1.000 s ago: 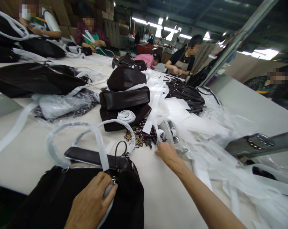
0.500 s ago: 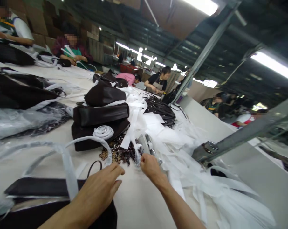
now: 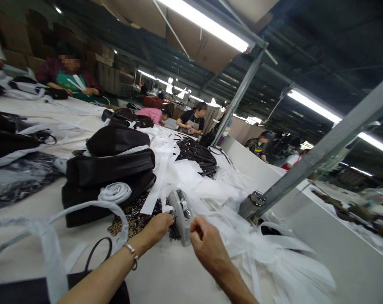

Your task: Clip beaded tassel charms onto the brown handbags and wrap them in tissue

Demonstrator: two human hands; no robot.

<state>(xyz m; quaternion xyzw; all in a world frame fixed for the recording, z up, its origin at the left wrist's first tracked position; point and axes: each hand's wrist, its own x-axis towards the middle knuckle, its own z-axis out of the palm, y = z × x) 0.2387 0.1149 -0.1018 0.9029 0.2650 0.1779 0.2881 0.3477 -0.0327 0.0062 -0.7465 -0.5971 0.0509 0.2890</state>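
A grey tape dispenser [image 3: 185,231] stands on the pale table between my hands. My left hand [image 3: 158,226] is closed at the dispenser's left side, fingers pressed together; what they pinch is hidden. Close to the dispenser's right side, my right hand [image 3: 209,242] is curled shut, and I cannot see whether something is in it. Beside my left hand lie loose metal fittings [image 3: 118,226]. A dark bag [image 3: 18,292] lies below my left forearm, its handle [image 3: 53,257] wrapped in white material.
Dark bags [image 3: 110,169] are stacked at the left, with a white coiled strip [image 3: 114,193] against them. White sheets and strips [image 3: 293,261] cover the right side. Black straps [image 3: 196,156] lie farther back. A slanted metal post [image 3: 293,181] rises at the right. Several people work beyond.
My left hand has reached forward and right to the dispenser, its fingers closing. My right hand has shifted slightly right and lower in the picture. The view has turned right.
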